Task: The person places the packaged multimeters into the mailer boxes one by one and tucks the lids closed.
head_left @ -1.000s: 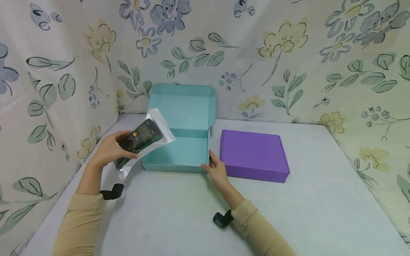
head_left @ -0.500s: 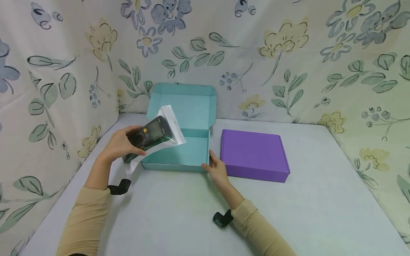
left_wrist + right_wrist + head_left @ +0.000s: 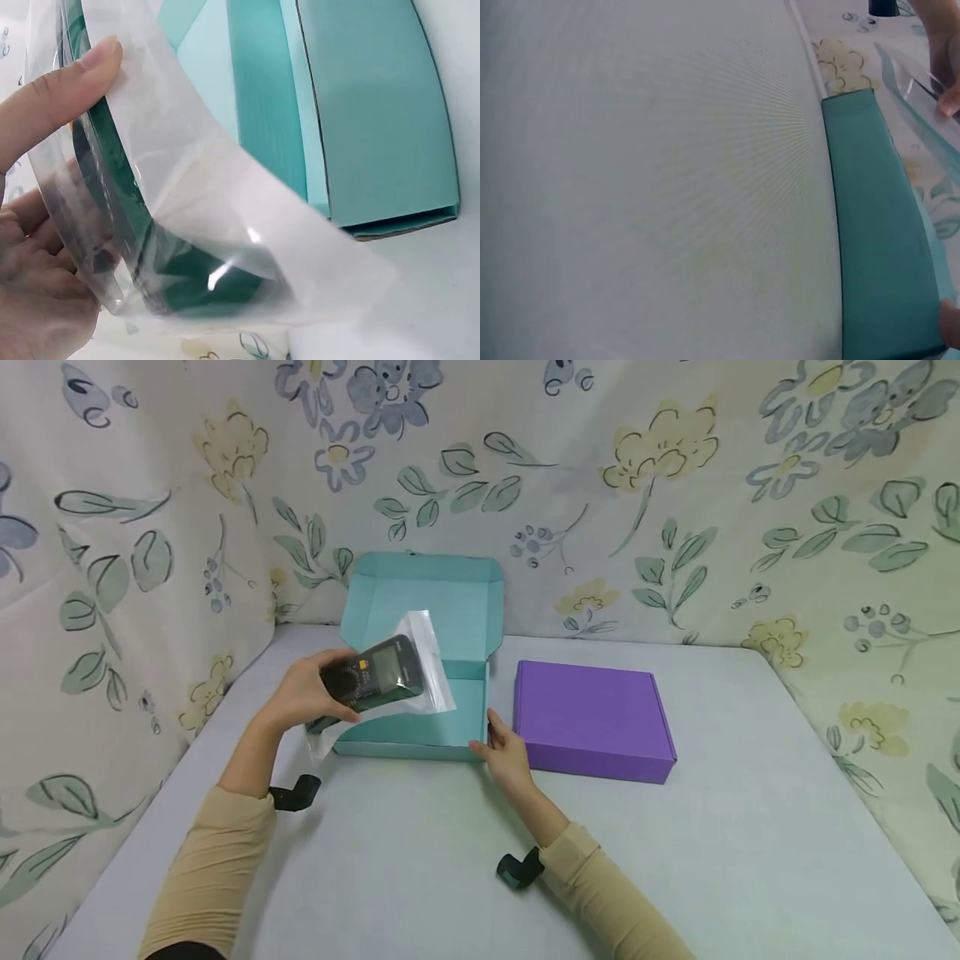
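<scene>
My left hand grips a black-and-green multimeter packed in a clear plastic bag. Thumb and fingers hold it by its long edges, screen end tilted up to the right, over the left part of an open teal cardboard box. Close up in the left wrist view, the bag's loose edge hangs beside the box wall. With thumb on the front and fingers at the side, my right hand holds the box's front right corner. Only the right thumb shows in the right wrist view.
A closed purple box lies just right of the teal one. The teal lid stands raised at the back, near a flowered cloth. White cloth covers the table in front.
My left hand has carried the bagged multimeter rightward, further over the teal box, and its screen end now points more to the right. My right hand stays on the box corner.
</scene>
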